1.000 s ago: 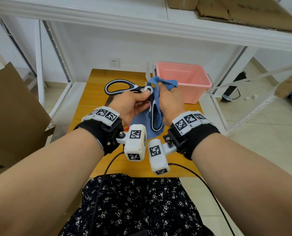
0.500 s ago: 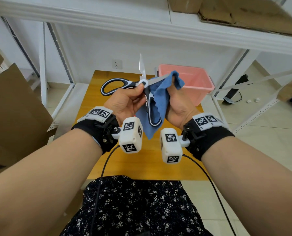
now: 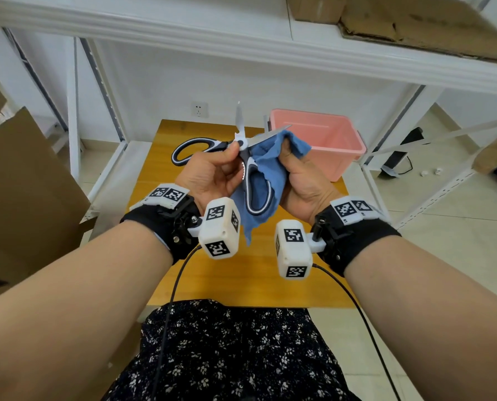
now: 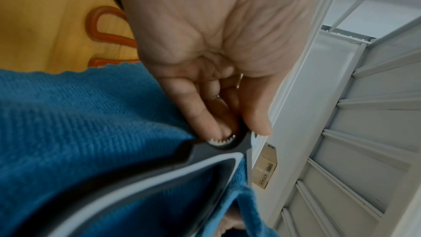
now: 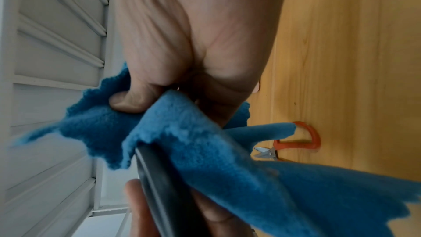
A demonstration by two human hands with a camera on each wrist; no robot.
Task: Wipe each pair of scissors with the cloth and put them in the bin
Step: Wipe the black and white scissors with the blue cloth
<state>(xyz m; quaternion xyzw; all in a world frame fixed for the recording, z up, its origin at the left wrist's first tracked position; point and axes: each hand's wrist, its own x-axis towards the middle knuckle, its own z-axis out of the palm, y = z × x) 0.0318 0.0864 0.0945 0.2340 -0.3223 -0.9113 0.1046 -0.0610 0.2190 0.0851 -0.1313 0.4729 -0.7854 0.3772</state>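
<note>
Two hands hold the work above the wooden counter (image 3: 201, 279): left hand (image 3: 209, 178) pinches the black-and-white scissors (image 3: 243, 146) at the pivot, blades spread; right hand (image 3: 302, 180) bunches the fuzzy blue cloth (image 3: 267, 169) around one steel blade. Pink plastic bin (image 3: 328, 140) sits behind.

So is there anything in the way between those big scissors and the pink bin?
Nothing visible is. The left hand holds the black-and-white scissors open in the air while the right hand wipes a blade with the blue cloth. The pink bin sits just behind them, open on top, with only air between.
</note>
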